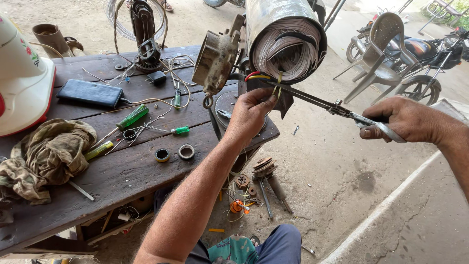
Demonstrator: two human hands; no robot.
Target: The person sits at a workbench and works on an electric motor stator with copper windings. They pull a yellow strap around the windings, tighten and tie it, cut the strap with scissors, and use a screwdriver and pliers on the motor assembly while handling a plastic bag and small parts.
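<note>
Gripping scissors [337, 108], right hand [405, 120] reaches in w/ arm outstretched; left hand [250, 115] pinches yellow wire [279, 84] at motor winding [286, 49]

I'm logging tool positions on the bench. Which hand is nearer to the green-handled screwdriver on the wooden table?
The left. The left hand is at the table's far edge, just right of the green-handled screwdriver. The right hand holds scissors well off the table, farther right.
</note>
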